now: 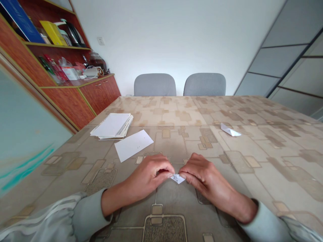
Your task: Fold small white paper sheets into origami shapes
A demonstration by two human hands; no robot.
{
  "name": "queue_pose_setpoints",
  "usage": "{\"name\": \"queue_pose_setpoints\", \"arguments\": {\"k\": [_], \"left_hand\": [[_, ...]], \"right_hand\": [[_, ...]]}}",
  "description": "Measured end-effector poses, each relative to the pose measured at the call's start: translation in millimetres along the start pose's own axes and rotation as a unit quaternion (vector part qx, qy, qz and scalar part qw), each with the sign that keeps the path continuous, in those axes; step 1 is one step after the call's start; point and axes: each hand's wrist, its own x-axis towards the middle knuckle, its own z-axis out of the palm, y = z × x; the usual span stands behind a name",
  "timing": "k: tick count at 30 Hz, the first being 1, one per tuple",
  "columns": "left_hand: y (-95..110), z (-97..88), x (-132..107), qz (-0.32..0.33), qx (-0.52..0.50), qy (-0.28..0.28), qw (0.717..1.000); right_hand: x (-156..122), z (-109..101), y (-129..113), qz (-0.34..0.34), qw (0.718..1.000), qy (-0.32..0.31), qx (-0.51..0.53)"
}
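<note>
Between my two hands is a small folded piece of paper [178, 178], white with dark marks on its visible face. My left hand [153, 169] pinches its left edge between thumb and fingers. On the other side, my right hand [202, 173] grips the right edge the same way. The paper is held low over the patterned tabletop; I cannot tell whether it touches. Much of it is hidden by my fingers. Beyond my left hand lies a loose white sheet [133, 145] with a few small marks.
A stack of paper [112, 125] lies at the left of the table [171, 116]. A folded white paper piece [230, 130] rests at the right. Two grey chairs [154, 84] stand at the far edge. A wooden cabinet [75, 97] with several household items is at the left.
</note>
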Motion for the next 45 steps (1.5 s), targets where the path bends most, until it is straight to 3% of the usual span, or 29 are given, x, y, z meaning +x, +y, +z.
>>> {"name": "queue_pose_setpoints", "arguments": {"k": [4,9,13,19,24,32,39,45], "left_hand": [[-2.3,3.4,-0.7,0.024,0.022,0.003,0.999],[-3.5,0.6,0.7,-0.046,-0.050,0.025,0.997],[-3.9,1.9,1.9,-0.066,-0.062,0.034,0.995],[-3.2,13.3,-4.2,-0.086,-0.059,0.147,0.984],[4.3,21.5,-7.1,-0.096,-0.118,0.091,0.984],[-2.8,30.8,-5.6,-0.140,-0.307,0.109,0.935],[-6.3,29.6,-6.3,-0.126,-0.333,0.099,0.929],[-9.0,31.6,-7.0,-0.148,-0.393,0.074,0.905]], "right_hand": [[1.7,2.3,-2.5,-0.007,1.000,0.003,-0.004],[1.4,4.3,-3.0,0.050,0.995,0.067,0.050],[2.0,5.0,-4.5,0.092,0.992,0.054,0.070],[4.6,3.2,-8.8,0.098,0.989,0.088,0.064],[3.4,8.8,-9.7,0.128,0.983,0.095,0.093],[2.4,9.0,-16.0,0.088,0.986,0.028,0.136],[4.1,8.9,-11.9,0.116,0.973,0.026,0.199],[2.7,10.8,-8.5,0.111,0.958,0.023,0.263]]}}
